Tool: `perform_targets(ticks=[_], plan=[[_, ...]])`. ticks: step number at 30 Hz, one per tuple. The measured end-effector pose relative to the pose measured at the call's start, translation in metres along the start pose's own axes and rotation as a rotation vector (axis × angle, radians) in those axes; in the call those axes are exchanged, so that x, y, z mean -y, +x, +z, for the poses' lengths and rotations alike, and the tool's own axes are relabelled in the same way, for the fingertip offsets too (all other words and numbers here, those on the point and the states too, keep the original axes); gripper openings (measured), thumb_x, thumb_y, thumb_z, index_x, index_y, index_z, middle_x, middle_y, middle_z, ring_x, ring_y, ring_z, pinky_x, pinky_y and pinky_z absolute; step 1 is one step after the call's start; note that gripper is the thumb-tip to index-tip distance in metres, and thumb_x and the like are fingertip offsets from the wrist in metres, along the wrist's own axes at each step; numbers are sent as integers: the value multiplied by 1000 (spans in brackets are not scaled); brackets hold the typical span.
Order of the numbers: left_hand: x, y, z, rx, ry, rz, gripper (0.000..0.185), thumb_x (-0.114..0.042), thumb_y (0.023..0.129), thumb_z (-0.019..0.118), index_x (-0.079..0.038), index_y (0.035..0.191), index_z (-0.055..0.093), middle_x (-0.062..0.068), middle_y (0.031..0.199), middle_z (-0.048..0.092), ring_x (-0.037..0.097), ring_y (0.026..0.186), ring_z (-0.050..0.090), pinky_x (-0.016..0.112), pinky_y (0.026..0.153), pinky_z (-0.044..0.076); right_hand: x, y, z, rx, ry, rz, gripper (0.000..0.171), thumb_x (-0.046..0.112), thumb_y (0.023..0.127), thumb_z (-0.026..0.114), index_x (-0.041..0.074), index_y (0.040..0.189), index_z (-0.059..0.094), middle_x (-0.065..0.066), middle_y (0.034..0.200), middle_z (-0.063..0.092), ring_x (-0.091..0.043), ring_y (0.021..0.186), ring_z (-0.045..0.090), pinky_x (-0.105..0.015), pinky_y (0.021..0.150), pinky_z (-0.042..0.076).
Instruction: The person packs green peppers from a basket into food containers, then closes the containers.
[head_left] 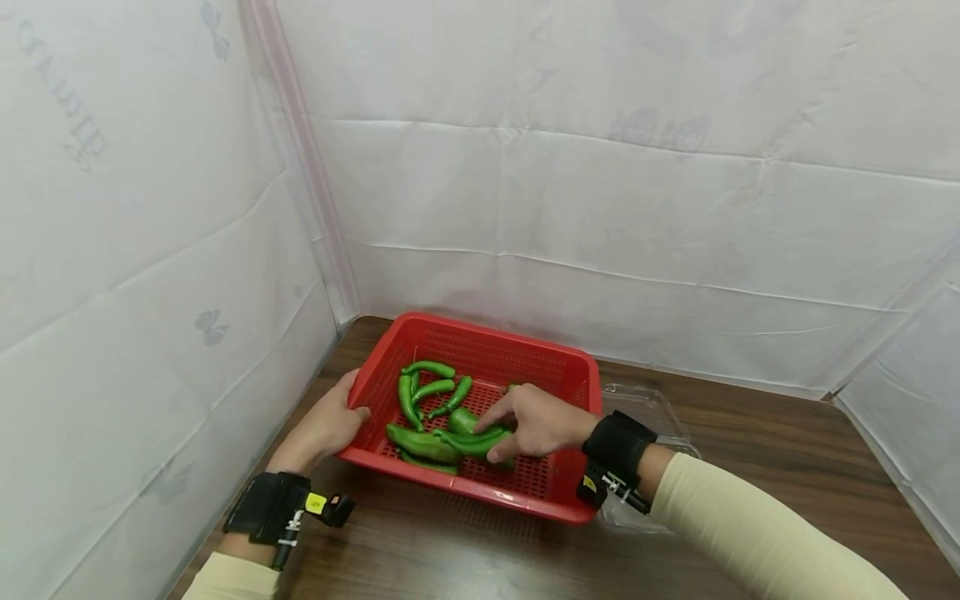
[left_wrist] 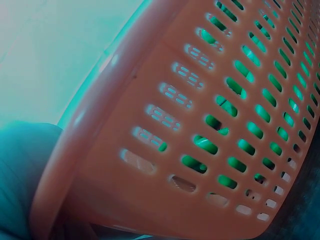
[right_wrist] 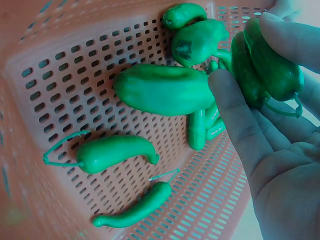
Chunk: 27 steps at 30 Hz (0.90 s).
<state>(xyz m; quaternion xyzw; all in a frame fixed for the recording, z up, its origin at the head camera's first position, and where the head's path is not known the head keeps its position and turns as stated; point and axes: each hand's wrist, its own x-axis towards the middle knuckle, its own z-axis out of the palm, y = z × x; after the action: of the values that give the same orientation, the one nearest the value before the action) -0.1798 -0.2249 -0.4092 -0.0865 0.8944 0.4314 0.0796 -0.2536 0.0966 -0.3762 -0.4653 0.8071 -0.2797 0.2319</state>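
Note:
A red perforated plastic basket (head_left: 495,331) holds several green peppers of different sizes. At its left end my left hand (head_left: 330,423) grips the rim, thumb over the edge. Inside, my right hand (head_left: 540,423) holds long green chili peppers (head_left: 474,443) above the basket floor. In the right wrist view, two chili peppers (right_wrist: 272,70) lie side by side between the thumb and fingers. A thicker green pepper (right_wrist: 162,90) rests close to the index fingertip. Thin chili peppers (head_left: 433,388) lie in the basket's far left part. The left wrist view mostly shows the basket's outer wall (left_wrist: 115,130).
Clear plastic containers (head_left: 648,408) lie on the brown wooden table (head_left: 757,442), right of the basket and partly behind my right forearm. White sheeting (head_left: 570,208) forms walls at the back and both sides; the basket stands near the back left corner.

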Motion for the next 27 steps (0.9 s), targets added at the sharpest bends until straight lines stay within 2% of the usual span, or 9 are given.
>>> perform_targets(ticks=[9, 15, 23, 27], plan=[[-1, -1, 0, 1, -7, 4, 67, -5, 103, 47, -2, 164, 18, 30, 143, 53, 39, 120, 62, 49, 92, 54, 3, -4, -7, -21, -15, -16, 36, 15, 88, 83, 10, 124, 77, 3, 112, 78, 0, 88, 63, -21, 80, 54], [0, 0, 0, 0, -11, 7, 67, -4, 103, 47, 0, 163, 18, 30, 143, 53, 38, 119, 63, 48, 90, 54, 5, -7, -12, -37, -25, 13, 36, 16, 89, 83, 14, 124, 77, 5, 114, 78, 0, 95, 66, -23, 86, 55], [-1, 1, -1, -2, -9, -5, 67, -5, 103, 46, -1, 164, 17, 30, 145, 52, 39, 121, 62, 49, 92, 54, 8, -10, -22, -61, -60, -5, 34, 18, 90, 82, 16, 124, 77, 7, 112, 78, -4, 85, 60, -22, 76, 50], [-1, 1, -1, -2, -11, -5, 67, -4, 103, 46, -1, 164, 17, 30, 145, 52, 39, 121, 62, 48, 92, 54, 10, -11, -25, -70, -59, 13, 35, 17, 90, 82, 16, 124, 77, 6, 112, 78, -4, 86, 61, -22, 78, 52]])
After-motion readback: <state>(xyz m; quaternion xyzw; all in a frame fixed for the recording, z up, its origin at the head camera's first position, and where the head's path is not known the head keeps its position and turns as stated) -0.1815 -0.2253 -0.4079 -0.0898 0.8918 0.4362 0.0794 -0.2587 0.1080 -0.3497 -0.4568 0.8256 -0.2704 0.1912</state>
